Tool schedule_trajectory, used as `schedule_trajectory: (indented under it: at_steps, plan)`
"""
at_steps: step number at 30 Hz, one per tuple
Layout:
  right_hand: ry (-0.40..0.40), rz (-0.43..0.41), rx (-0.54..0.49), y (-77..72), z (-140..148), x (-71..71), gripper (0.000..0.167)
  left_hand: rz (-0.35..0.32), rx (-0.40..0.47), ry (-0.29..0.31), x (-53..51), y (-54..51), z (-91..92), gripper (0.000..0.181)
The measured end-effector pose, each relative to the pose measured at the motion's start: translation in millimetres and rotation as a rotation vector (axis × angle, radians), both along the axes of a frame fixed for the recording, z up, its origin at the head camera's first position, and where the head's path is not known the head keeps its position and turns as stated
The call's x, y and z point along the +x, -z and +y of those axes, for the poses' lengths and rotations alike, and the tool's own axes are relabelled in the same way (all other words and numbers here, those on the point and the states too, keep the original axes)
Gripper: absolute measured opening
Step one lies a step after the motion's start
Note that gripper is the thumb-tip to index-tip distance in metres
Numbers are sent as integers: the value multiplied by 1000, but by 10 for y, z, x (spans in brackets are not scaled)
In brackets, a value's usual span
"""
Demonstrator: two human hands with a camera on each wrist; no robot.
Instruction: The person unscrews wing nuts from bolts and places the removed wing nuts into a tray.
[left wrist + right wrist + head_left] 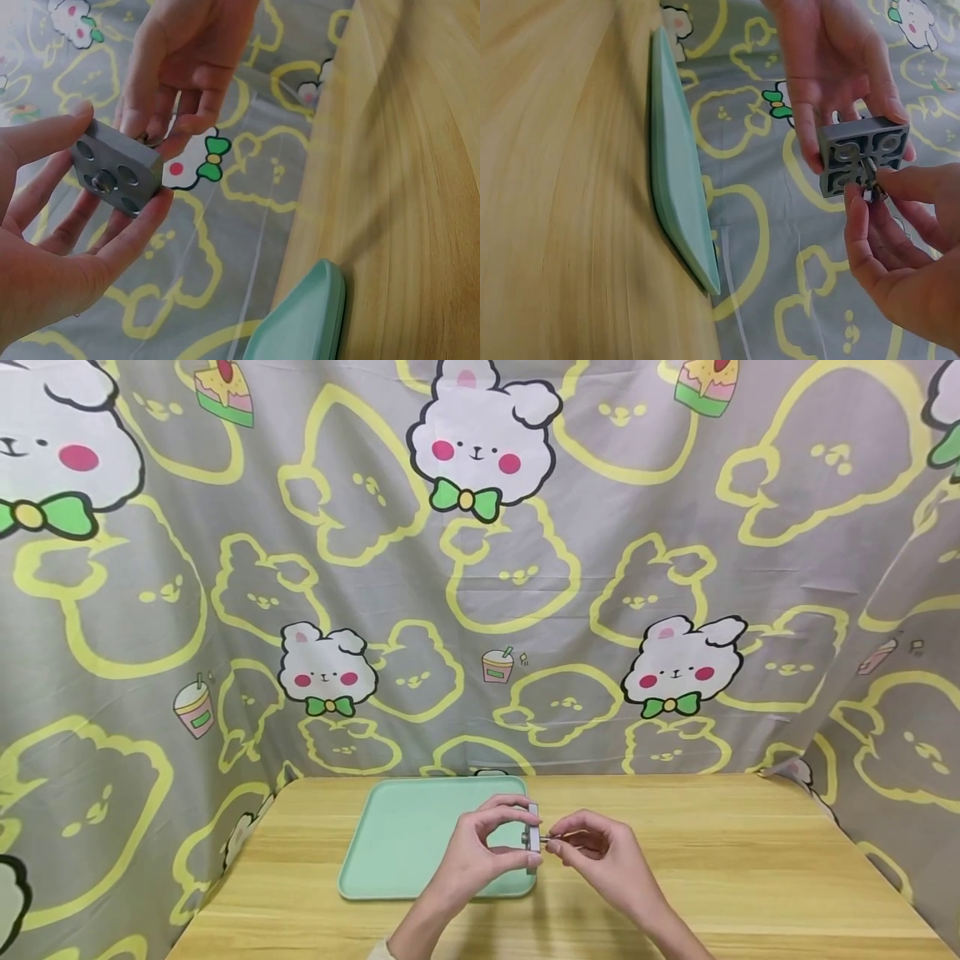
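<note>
Plainly, silver bolt (868,168) through grey block (111,155) between both hands (468,852) (609,856), near green tray (408,839).

I see a light wooden table (720,835), its grain streaky; a mint tray (405,835) lies flat on it, left of the table's middle, near the table's far edge.

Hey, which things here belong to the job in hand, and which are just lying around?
In the job:
- gray square block, gripped by the left hand
- threaded bolt through its middle, pinched near the end by the right hand

Apparently just around:
- mint-green tray
- wood-grain table
- rabbit-print cloth behind
</note>
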State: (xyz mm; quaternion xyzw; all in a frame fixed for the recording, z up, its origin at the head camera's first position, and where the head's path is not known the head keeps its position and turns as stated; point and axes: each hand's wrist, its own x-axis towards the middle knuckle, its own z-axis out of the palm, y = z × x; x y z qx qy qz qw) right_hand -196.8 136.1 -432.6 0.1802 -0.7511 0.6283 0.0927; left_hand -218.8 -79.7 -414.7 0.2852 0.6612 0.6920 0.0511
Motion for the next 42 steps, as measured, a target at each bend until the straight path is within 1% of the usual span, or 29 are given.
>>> schedule_trajectory:
  at_steps: [2,6,9,12,15,18,20,22,24,26,28,29,32,34,38,42]
  plan:
    - [16,95,19,29,-24,0,11,-6,-1,-6,-2,1,-13,35]
    - [24,324,57,90,-58,-6,25,-14,-4,-13,-4,-4,-32,34]
    - [31,468,93,119,-60,-16,34,-8,0,-9,-5,-13,-35,36]
    - [40,535,118,133,-58,-22,41,-4,7,-5,-5,-21,-36,37]
    - [21,522,118,133,-54,-22,43,-7,9,-4,-1,-26,-35,37]
    - [-14,454,93,117,-50,-11,39,-12,7,-5,2,-27,-36,36]
    - [-26,395,69,101,-49,-1,33,-17,7,-4,3,-30,-35,36]
    - [-10,316,49,77,-50,13,25,-22,7,-4,2,-29,-35,37]
    - [26,234,38,54,-51,23,18,-23,7,-5,1,-28,-33,38]
    - [55,127,15,32,-50,28,14,-17,6,-6,-2,-24,-30,37]
    - [52,4,-17,16,-43,21,18,-6,3,-5,-5,-19,-26,36]
    - [37,-51,-36,11,-38,15,22,-1,1,-4,-6,-16,-24,35]
    - [-30,-213,-116,-1,-18,-3,35,16,0,1,-6,-9,-17,33]
    - [-77,-294,-165,-3,3,-16,40,27,3,2,-4,-6,-12,33]
    - [-140,-397,-230,0,52,-42,43,39,16,14,-8,-1,4,34]
    - [-166,-434,-241,8,81,-56,44,33,24,24,-9,4,19,35]
